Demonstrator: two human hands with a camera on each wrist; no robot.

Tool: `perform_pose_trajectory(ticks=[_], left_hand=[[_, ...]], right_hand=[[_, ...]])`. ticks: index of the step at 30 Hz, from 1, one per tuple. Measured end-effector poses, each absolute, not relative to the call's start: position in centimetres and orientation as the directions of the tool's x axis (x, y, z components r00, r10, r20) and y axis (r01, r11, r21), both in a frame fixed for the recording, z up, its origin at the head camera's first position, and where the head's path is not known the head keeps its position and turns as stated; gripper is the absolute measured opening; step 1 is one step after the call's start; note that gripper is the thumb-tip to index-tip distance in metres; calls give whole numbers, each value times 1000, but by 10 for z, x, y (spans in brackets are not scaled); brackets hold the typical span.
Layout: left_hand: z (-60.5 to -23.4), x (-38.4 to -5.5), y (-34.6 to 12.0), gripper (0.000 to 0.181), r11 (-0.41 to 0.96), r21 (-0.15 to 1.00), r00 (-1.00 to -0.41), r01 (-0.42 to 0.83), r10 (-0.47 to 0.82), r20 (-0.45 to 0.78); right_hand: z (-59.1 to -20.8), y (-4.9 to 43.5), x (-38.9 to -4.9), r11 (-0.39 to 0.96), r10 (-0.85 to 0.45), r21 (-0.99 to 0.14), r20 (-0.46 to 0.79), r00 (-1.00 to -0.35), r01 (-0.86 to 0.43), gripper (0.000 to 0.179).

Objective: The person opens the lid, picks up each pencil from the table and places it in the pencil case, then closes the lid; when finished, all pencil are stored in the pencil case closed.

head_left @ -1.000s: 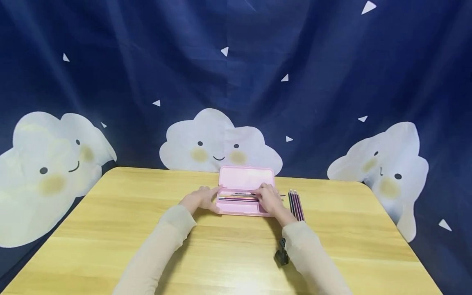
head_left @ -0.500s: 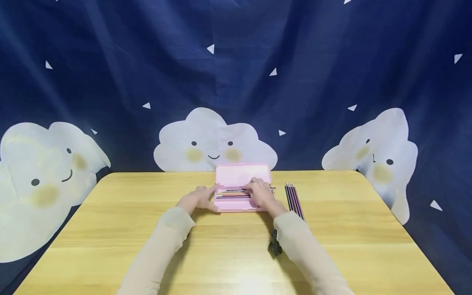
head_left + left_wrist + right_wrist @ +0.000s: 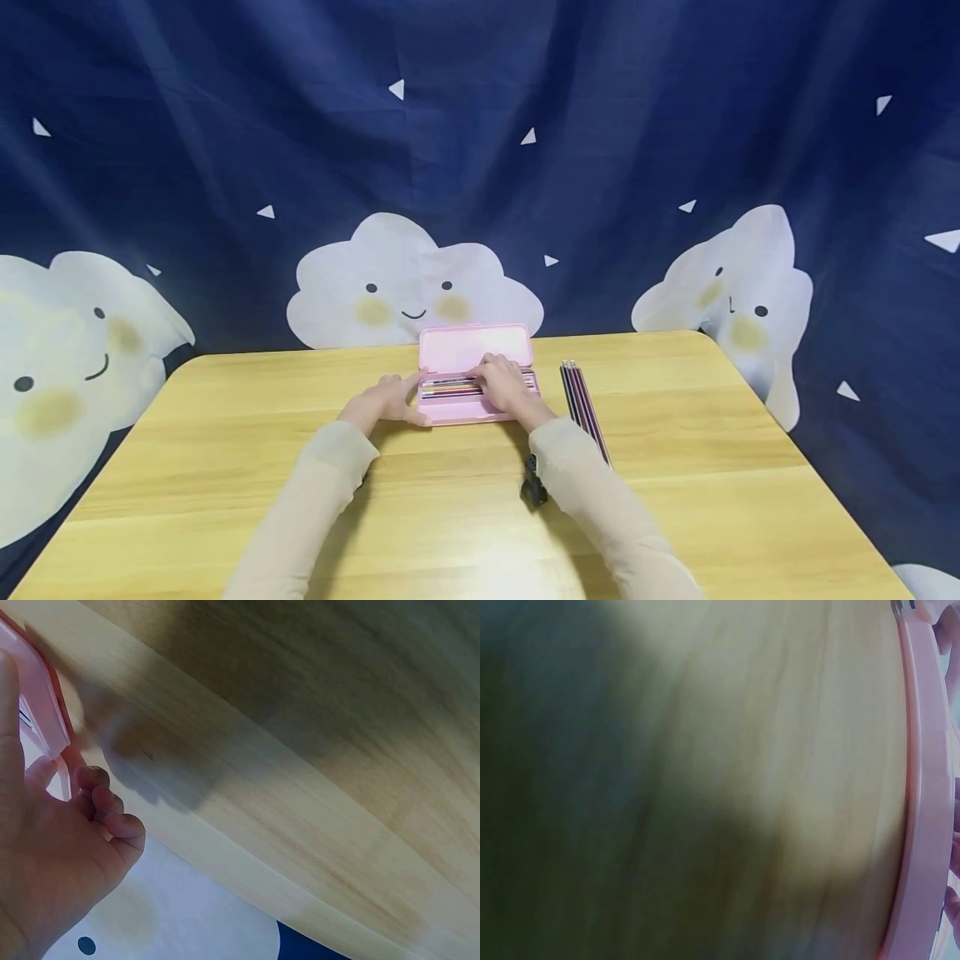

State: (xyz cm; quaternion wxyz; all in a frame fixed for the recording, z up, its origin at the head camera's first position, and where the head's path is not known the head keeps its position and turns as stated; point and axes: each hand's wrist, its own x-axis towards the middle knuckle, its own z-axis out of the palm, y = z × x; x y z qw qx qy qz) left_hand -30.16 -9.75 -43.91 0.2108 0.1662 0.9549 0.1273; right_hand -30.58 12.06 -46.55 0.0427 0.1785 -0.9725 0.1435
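Observation:
An open pink pencil case [image 3: 452, 412] lies at the far side of the table, its lid [image 3: 474, 348] raised at the back. Several pencils [image 3: 448, 388] lie lengthwise in its rear compartment. My left hand [image 3: 384, 398] holds the case's left end between thumb and forefinger; in the left wrist view the other fingers [image 3: 124, 826] are curled beside it. My right hand [image 3: 504, 387] reaches into the case with bent fingers on the pencils, its fingertips mostly hidden. The right wrist view shows the case's front wall [image 3: 926, 810] and some fingers at the right edge.
Several dark striped pencils [image 3: 581, 404] lie side by side on the wooden table [image 3: 442, 500], right of the case. A small black device [image 3: 534, 483] sits at the right cuff. Behind the table hangs a dark blue curtain [image 3: 465, 167] with clouds.
The pencil ends that stuck out past the case's right side now lie within it. My right hand has shifted slightly left over the case. The left hand keeps its hold while the head view turns.

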Motion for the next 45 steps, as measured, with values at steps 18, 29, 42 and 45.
perform_pose_trajectory(ticks=[18,29,42,45], left_hand=[[-444,-301,-112,103,899,354,-864,256,377,-334],[-438,-299,-102,101,910,329,-864,251,364,-347],[-438,-300,-98,101,912,330,-864,243,358,-354],[-438,-299,-98,101,916,328,-867,233,348,-358]], right_hand=[[-463,115,-305,845,-400,-302,192,-896,-442,24],[-452,157,-295,779,-315,-452,316,-895,-434,15],[-451,212,-273,720,-218,-594,300,-929,-360,20],[-452,222,-271,695,-215,-621,302,-929,-363,22]])
